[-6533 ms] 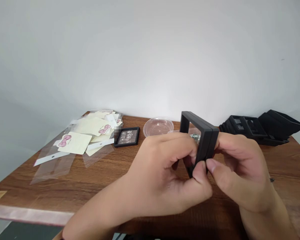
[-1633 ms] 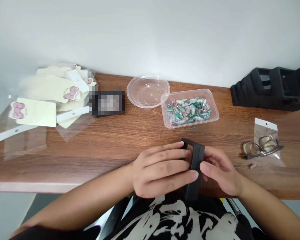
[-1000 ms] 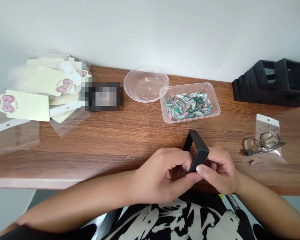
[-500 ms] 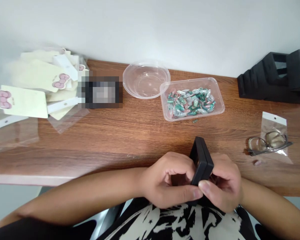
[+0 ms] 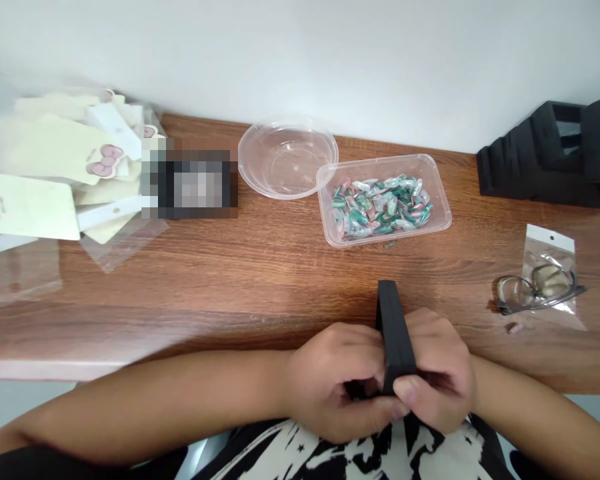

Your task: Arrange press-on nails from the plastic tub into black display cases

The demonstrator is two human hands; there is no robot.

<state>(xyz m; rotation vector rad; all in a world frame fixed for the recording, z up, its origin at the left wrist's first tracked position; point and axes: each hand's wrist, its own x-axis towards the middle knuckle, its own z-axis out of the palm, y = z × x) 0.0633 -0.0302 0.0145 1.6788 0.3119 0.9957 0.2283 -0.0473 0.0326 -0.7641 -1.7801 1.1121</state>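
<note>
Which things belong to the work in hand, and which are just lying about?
Seemingly in use: black frame, held by left hand and right hand.
Apparently lying about: tub of colored pieces, clear container, cream cards, glasses, row of black frames.

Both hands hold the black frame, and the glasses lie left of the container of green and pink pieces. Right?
No, not left: the head view shows the glasses right of the container. The left hand and right hand do hold the black frame.
</note>
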